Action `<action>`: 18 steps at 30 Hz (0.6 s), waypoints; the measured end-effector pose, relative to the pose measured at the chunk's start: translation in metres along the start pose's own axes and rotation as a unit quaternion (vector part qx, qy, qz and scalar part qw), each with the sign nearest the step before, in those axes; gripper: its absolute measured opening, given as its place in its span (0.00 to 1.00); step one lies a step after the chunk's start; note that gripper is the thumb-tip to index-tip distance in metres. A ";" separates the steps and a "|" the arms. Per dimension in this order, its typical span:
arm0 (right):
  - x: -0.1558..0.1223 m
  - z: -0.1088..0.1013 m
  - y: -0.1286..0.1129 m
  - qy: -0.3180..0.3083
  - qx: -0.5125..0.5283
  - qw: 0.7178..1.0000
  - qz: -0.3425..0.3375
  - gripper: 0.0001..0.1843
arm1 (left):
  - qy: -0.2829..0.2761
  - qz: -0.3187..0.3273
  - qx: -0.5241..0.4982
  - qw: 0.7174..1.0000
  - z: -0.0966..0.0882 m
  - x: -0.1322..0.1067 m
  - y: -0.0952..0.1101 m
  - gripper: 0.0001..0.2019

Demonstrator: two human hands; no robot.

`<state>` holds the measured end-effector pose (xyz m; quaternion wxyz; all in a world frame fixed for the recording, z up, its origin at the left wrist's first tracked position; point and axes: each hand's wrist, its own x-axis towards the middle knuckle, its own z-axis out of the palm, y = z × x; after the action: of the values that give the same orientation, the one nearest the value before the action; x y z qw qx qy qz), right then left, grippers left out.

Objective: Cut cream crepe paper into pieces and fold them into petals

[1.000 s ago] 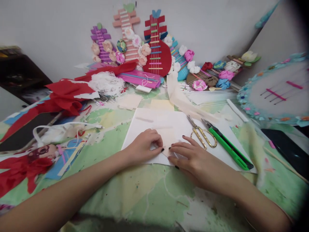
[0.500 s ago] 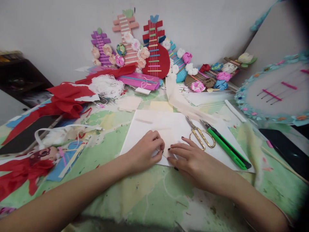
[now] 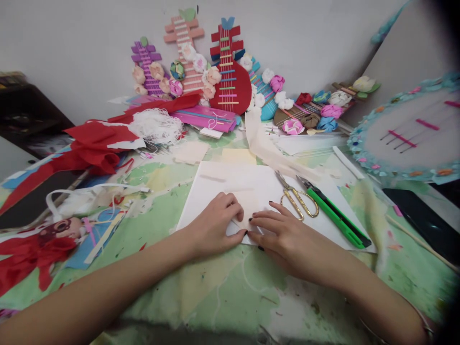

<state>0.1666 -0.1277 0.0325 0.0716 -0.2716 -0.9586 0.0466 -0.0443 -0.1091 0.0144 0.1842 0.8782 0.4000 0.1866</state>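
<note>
On a white sheet [image 3: 194,201] lies a small cream paper piece [image 3: 247,199], between my hands at the sheet's near edge. My left hand [image 3: 217,220] rests at its left side, fingers bent and the thumb stretched apart from them, its tip close to my right fingertips. My right hand [image 3: 287,237] lies palm down with fingers extended, fingertips at the paper's lower right edge. Gold-handled scissors [image 3: 300,203] lie just beyond my right hand, beside a green utility knife [image 3: 338,215]. A thin cream strip [image 3: 212,178] sits farther up the sheet.
Decorated paper lutes [image 3: 230,81] lean against the wall. Red cloth-like paper [image 3: 93,139], white string [image 3: 158,125] and a doll figure [image 3: 63,230] crowd the left. A cream paper ribbon [image 3: 264,148] reaches the sheet. A dark phone [image 3: 420,218] and a round flower-edged board [image 3: 406,129] stand right.
My left thumb has straightened away from the bent fingers, toward my right fingertips. My right hand has hardly moved. The whole view has shifted slightly.
</note>
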 end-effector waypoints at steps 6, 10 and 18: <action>0.000 -0.002 0.001 0.002 0.018 1.000 0.006 0.12 | -0.002 -0.012 -0.012 1.000 -0.001 -0.001 0.001 0.07; 0.000 -0.002 0.002 0.013 0.043 0.999 0.007 0.10 | -0.027 -0.005 -0.036 0.999 -0.006 -0.004 0.000 0.09; 0.002 -0.002 -0.004 0.005 0.025 0.999 0.034 0.15 | -0.043 0.023 -0.053 0.997 -0.012 -0.007 -0.006 0.10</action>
<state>0.1636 -0.1299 0.0351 0.0819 -0.3025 -0.9469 0.0713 -0.0583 -0.1083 0.0210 0.2429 0.8837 0.3606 0.1733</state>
